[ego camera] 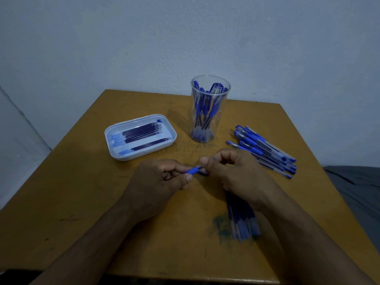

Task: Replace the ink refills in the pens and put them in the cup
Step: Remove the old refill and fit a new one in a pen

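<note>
At desk centre, my left hand (158,177) and right hand (232,171) are both gripping one pen (194,170), seemingly twisting its tip section. Next I am needing a refill from the tray (115,149); the cup (209,109) is waiting beyond.

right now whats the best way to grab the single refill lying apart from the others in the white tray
Pinch the lone refill at mid-length, coming straight down from above. It lies flat in the white tray, apart from the bundle of refills, so fingers fit on both sides of it. The tray's rim blocks a sideways approach, and the tip end points to the right, best avoided. Both hands are busy with a pen.
</note>
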Available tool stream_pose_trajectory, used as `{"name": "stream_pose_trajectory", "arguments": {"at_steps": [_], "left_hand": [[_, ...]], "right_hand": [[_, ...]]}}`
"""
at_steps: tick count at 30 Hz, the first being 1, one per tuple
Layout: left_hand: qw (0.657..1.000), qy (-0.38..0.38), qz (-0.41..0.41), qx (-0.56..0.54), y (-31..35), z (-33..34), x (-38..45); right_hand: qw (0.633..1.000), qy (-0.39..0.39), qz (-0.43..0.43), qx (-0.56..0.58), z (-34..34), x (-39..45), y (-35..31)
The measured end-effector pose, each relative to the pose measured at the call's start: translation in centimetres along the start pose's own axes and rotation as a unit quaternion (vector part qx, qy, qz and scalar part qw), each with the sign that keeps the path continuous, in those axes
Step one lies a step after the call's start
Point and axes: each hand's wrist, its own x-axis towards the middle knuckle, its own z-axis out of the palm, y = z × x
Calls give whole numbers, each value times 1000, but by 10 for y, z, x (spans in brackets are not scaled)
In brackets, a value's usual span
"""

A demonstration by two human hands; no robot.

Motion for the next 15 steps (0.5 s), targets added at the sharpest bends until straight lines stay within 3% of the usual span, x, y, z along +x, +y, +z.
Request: {"name": "stream_pose_trajectory", "arguments": {"at_steps": [2,7,11,15], "left_hand": [[1000,-1,3,4,0,0,0],[1000,3,2,2,1,0,-1],[1000,2,7,5,0,0,0],[1000,12,-6,-19,1,0,0]], "right_hand": [[1000,5,3,-18,1,0,1],[996,-38,15,76,-3,0,-3],[1000,14,9,26,1,1,2],[996,31,-2,78,1,1,0]]}}
